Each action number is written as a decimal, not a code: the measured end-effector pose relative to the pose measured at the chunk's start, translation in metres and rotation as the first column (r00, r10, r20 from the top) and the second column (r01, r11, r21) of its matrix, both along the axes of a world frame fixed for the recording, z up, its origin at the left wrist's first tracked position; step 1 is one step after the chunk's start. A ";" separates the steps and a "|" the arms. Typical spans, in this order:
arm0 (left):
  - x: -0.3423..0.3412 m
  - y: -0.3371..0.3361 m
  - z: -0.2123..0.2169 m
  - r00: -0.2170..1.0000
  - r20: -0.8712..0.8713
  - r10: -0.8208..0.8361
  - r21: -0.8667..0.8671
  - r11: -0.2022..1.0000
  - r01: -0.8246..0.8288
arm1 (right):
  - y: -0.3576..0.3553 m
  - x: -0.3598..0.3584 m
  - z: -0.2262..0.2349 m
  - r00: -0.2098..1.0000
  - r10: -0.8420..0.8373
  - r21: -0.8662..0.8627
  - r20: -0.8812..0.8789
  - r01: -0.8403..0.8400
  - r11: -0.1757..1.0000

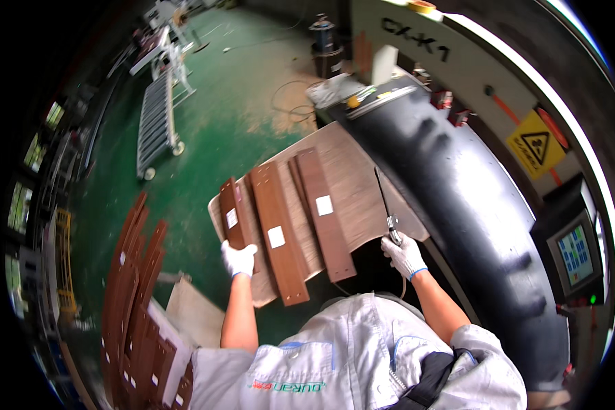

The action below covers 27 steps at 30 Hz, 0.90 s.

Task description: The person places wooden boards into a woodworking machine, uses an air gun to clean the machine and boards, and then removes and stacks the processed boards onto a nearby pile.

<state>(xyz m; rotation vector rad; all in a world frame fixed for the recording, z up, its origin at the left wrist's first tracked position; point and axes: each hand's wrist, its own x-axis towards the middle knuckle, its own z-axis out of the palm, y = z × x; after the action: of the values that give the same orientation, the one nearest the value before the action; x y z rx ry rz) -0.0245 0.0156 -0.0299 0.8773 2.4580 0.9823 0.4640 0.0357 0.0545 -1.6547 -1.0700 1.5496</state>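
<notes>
Forward, right hand around air gun

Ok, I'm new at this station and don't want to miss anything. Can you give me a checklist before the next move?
1. Gloves on: ok. The left hand and right hand are both gloved in white.
2. Thin-nozzled tool in hand: ok. The right hand holds it.
3. Left hand's grip: cannot tell. It is at the near end of the left board, but its fingers don't show clearly.
4. Boards' near ends lined up: not ok. The middle board reaches closer to the person than the right board.
5. Screen on: ok. It is lit.
</notes>
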 end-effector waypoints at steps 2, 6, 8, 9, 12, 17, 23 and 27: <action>0.039 0.011 0.019 0.994 -0.036 -0.104 0.087 0.991 0.106 | -0.012 0.047 -0.002 0.989 -0.141 -0.062 0.049 0.143 0.988; 0.176 0.053 0.059 0.885 -0.186 -0.427 0.134 0.881 0.454 | -0.028 0.131 -0.033 0.931 -0.301 -0.121 0.205 0.330 0.936; 0.256 0.079 0.048 0.781 0.164 -0.602 0.369 0.772 0.518 | -0.029 0.148 -0.017 0.927 -0.287 -0.136 0.240 0.325 0.936; 0.300 0.091 0.058 0.768 -0.071 -0.636 0.161 0.753 0.638 | -0.032 0.158 -0.012 0.921 -0.288 -0.149 0.262 0.333 0.931; 0.427 0.120 0.051 0.669 0.032 -0.742 -0.077 0.666 0.742 | -0.040 0.197 -0.055 0.825 -0.100 -0.137 0.556 0.210 0.968; 0.494 0.174 -0.018 0.737 0.107 -0.667 0.067 0.745 0.664 | -0.049 0.213 -0.070 0.866 -0.086 -0.163 0.493 0.190 0.968; 0.500 0.207 0.011 0.338 -0.297 -0.893 -0.045 0.367 0.929 | 0.000 0.210 -0.035 0.916 -0.339 -0.168 0.212 0.376 0.911; 0.536 0.184 0.021 0.223 -0.049 -0.974 -0.153 0.228 0.962 | 0.061 0.203 -0.030 0.903 -0.366 -0.031 0.226 0.382 0.924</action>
<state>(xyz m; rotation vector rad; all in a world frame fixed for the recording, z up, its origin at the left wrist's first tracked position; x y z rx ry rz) 0.5112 0.1992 -0.0093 2.1019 1.3556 0.2700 0.6670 0.0968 0.0246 -1.9799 -0.7440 1.1908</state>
